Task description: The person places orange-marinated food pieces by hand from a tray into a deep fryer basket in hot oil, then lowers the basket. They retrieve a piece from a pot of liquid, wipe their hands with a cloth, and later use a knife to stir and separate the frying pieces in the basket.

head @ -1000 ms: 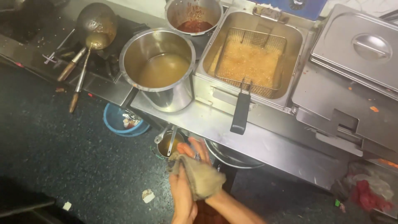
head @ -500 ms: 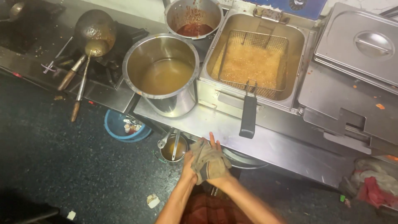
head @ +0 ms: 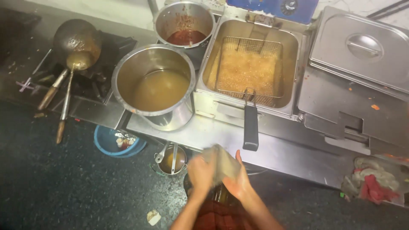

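hands have slid up a bit closer to the fryer basket handle (head: pixel 250 127), left hand (head: pixel 201 170) and right hand (head: pixel 238 184) both clamped round a limp, light rag (head: pixel 223 164) just below it, looks easy to bunch anywhere

I am in a big cooking kitchen, the kind where food is made for lots of people. I see a long steel counter (head: pixel 221 140), a fryer (head: pixel 249 70) full of bubbling oil, a big pot (head: pixel 154 87) of broth, and a wok (head: pixel 78 42) on the stove.
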